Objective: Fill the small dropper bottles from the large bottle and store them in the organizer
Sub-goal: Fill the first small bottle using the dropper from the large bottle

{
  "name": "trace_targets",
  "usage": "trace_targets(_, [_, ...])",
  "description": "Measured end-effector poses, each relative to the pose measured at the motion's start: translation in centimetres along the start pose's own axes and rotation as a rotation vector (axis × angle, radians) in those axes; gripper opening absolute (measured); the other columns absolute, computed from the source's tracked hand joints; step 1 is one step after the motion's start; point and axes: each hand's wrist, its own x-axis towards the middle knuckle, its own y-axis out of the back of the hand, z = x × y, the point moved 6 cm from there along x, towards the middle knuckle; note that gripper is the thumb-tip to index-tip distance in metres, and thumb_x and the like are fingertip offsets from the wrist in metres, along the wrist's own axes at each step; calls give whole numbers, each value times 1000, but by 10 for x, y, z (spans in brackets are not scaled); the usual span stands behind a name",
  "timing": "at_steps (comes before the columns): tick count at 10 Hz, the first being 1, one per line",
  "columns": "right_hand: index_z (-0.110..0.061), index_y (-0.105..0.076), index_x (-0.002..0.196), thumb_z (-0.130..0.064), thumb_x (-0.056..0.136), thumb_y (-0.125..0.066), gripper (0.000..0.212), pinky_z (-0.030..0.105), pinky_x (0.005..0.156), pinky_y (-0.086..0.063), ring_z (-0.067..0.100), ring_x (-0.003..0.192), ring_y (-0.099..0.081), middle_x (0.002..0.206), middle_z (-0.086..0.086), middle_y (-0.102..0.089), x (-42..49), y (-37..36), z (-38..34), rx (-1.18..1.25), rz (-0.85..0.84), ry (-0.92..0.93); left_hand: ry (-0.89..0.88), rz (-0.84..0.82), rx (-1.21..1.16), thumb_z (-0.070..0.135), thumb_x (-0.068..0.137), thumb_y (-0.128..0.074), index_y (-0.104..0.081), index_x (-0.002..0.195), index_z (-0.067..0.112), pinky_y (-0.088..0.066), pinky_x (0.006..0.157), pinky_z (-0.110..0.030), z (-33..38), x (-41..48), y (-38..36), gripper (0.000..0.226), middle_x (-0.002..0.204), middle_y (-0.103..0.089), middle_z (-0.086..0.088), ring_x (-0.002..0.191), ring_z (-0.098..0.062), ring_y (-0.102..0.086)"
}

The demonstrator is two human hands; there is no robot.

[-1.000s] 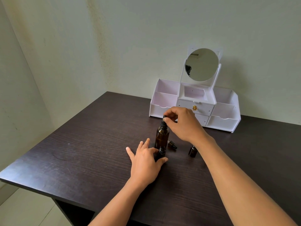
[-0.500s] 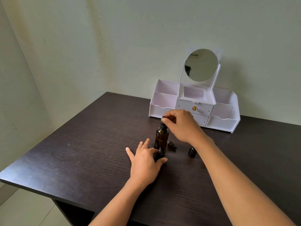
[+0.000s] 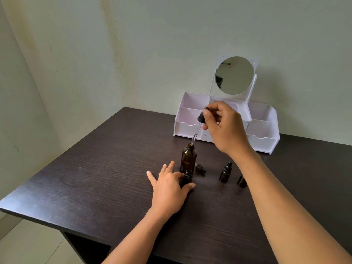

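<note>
head view: my right hand (image 3: 224, 128) pinches the dropper (image 3: 199, 126) by its bulb, tip at the mouth of the big bottle (image 3: 188, 159). my left hand (image 3: 169, 189) grips an open small bottle (image 3: 187, 177) on the worktop (image 3: 95, 178), just before the big one. a capped bottle (image 3: 225, 173) stands to the right, with the organizer (image 3: 262, 134) at the back.

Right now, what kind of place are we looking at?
Probably a corner of a home, perhaps a dressing table: a white organizer with a round mirror stands on a dark table against a bare, stained wall.
</note>
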Motion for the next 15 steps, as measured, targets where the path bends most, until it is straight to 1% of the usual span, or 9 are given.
trace_targets(1, [-17, -60, 102, -19, 100, -57, 5, 24, 66, -56, 9, 71, -70, 90, -1, -71, 0, 12, -7, 62, 50, 16, 0, 5, 3, 57, 87, -62, -64, 123, 31, 9, 115, -64, 1, 1, 1, 45, 162, -21, 2, 150, -18, -10])
trace_targets(2, [-14, -61, 103, -20, 100, -58, 8, 33, 68, -60, 13, 71, -71, 91, 2, -72, -5, 20, -13, 88, 72, 35, -4, 10, -9, 56, 86, -63, -66, 120, 30, 9, 115, -64, 1, 1, 1, 43, 161, -23, 1, 150, -19, -11])
trace_targets(3, [-16, -61, 102, -20, 100, -58, 5, 43, 72, -60, 14, 69, -71, 88, -1, -71, -17, 23, -15, 110, 82, 37, 2, 12, -8, 56, 86, -64, -66, 121, 28, 7, 115, -64, 1, 1, 1, 45, 161, -24, 0, 150, -20, -12])
trace_targets(4, [-17, -61, 101, -19, 99, -58, 4, 45, 72, -60, 16, 71, -71, 87, -4, -71, -32, 20, -14, 122, 76, 25, 4, 11, 4, 56, 86, -65, -65, 123, 27, 8, 115, -64, 0, 1, 0, 47, 161, -25, 0, 150, -20, -13])
trace_targets(6, [-21, -60, 99, -19, 99, -59, 2, 44, 71, -60, 10, 72, -70, 85, -7, -68, -57, 5, -5, 125, 33, -5, 4, 10, 8, 55, 86, -65, -64, 125, 26, 9, 115, -64, 1, 1, -1, 49, 160, -26, 0, 150, -20, -14])
trace_targets(8, [-24, -61, 102, -22, 98, -59, 5, 47, 71, -59, 18, 75, -70, 85, -8, -68, -65, -6, 2, 95, -3, -3, -5, 16, 9, 55, 86, -65, -65, 124, 27, 9, 114, -65, 0, 1, -1, 47, 160, -26, -1, 150, -21, -14])
trace_targets(11, [-26, -58, 101, -21, 98, -60, 6, 43, 75, -60, 15, 79, -71, 87, -5, -68, -66, -11, 3, 70, -52, -24, -5, 13, 23, 56, 86, -64, -64, 125, 28, 8, 114, -66, 0, 2, -2, 48, 160, -26, 0, 150, -20, -14])
trace_targets(13, [-23, -61, 101, -24, 99, -59, 3, 43, 75, -59, 16, 78, -71, 86, -2, -70, -67, -15, 6, 47, -73, -38, -4, 2, 28, 56, 87, -63, -65, 123, 29, 8, 114, -66, 0, 1, -1, 46, 161, -24, 0, 150, -21, -12])
trace_targets(15, [-17, -63, 97, -25, 99, -58, 10, 44, 71, -58, 16, 75, -70, 83, -2, -70, -67, -17, 9, -20, -88, -36, 8, -6, 32, 56, 87, -63, -64, 124, 30, 8, 114, -66, 1, 1, 0, 46, 161, -23, 1, 150, -20, -13])
